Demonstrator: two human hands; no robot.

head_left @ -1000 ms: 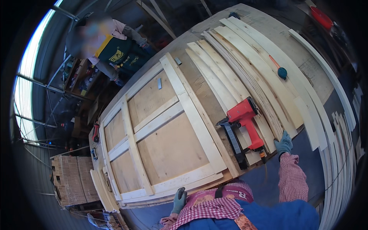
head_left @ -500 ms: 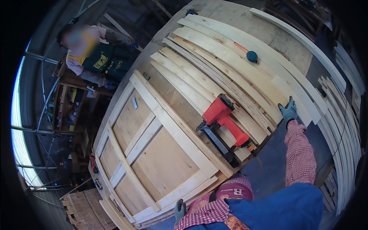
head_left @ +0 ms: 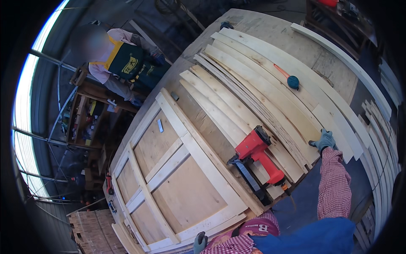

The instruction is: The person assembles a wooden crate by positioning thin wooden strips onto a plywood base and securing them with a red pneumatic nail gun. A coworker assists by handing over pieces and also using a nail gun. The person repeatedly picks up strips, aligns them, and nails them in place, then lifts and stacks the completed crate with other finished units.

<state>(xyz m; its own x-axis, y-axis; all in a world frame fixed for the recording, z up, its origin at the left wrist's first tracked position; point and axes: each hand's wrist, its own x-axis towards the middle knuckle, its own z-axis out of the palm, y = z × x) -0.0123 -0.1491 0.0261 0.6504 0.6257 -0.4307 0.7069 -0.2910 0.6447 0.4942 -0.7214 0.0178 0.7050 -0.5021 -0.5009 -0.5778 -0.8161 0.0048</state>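
My right hand (head_left: 325, 140), in a grey-green glove, is closed over the near end of a pale wooden board (head_left: 296, 111) in a row of long boards. My left hand (head_left: 200, 243), gloved too, is low beside the near edge of a wooden frame panel (head_left: 186, 197); its fingers are mostly hidden. Between my hands, a red nail gun (head_left: 258, 154) with a black magazine lies across the board ends and the panel's side. A teal tape measure (head_left: 292, 82) with an orange strip rests on the boards farther off.
Across the worktable (head_left: 253, 23) stands another person (head_left: 127, 63) in a green apron. More timber strips (head_left: 378, 139) are stacked at the right. A small light-blue piece (head_left: 160, 125) lies on the panel. Cardboard-coloured stacks (head_left: 95, 230) stand at lower left.
My right hand has gone from spread fingers beside the board ends to closing over one end. The whole view has shifted, so the table sits lower and farther right.
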